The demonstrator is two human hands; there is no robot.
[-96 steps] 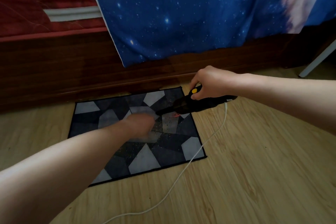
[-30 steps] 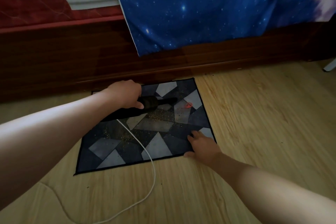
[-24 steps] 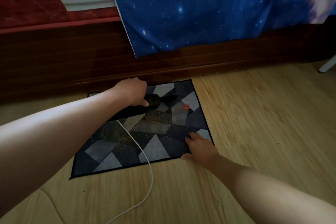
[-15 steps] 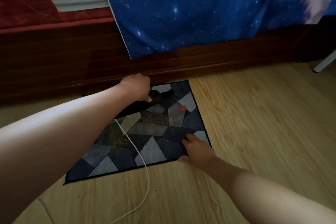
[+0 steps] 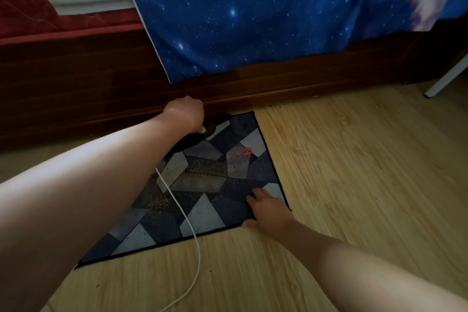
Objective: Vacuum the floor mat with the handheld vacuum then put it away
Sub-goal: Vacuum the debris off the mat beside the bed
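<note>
Far left: red mattress [image 5: 63, 15] with a white strip [image 5: 91, 4], lying on a dark wooden bed frame [image 5: 76, 88]. In front of the frame, left hand [image 5: 186, 116] reaching far out, fingers curled round the black handheld vacuum [image 5: 202, 135], mostly hidden under hand and forearm. Vacuum at the far edge of the floor mat [image 5: 210, 215], close against the bed frame. White cord [image 5: 182, 210] trailing from under the forearm, across the mat and onto the near floor. Mat patterned in grey and dark angular patches, strewn with fine yellowish crumbs [image 5: 205, 170] about its middle; small red thing [image 5: 247, 151] toward its far right, too blurred to name. Right hand [image 5: 268, 214] laid flat on the mat's near right corner, fingers straight and spread, holding nothing. Above, blue starry sheet [image 5: 253, 20] hanging over the bed's side. Right: pale wooden floor [image 5: 354, 172], white slanted leg [image 5: 445, 78] at the far right edge.
</note>
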